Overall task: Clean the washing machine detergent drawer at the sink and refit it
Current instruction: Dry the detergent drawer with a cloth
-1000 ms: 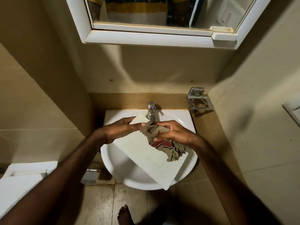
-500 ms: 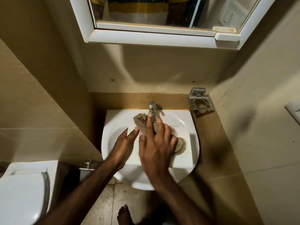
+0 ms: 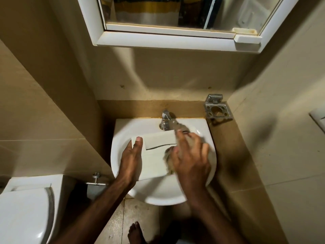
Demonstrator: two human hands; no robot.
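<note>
The white detergent drawer (image 3: 159, 152) lies flat across the white sink (image 3: 121, 136), its face with a curved slot turned up. My left hand (image 3: 131, 160) rests on its left end with the fingers straight and the thumb over the top edge. My right hand (image 3: 190, 155) presses a brownish cloth (image 3: 168, 153) onto the drawer's right half; the hand is blurred by motion, with spread fingers. Most of the cloth is hidden under that hand.
A chrome tap (image 3: 165, 121) stands at the back of the sink. A metal toothbrush holder (image 3: 218, 110) hangs on the wall at right. A mirror cabinet (image 3: 175, 39) hangs above. A toilet (image 3: 24, 212) is at lower left, and a bare foot (image 3: 135, 233) stands below the sink.
The drawer went from tilted in the sink to lying flat across it. My right hand with the cloth moved from the tap area to the drawer's right side. My left hand shifted to the left end.
</note>
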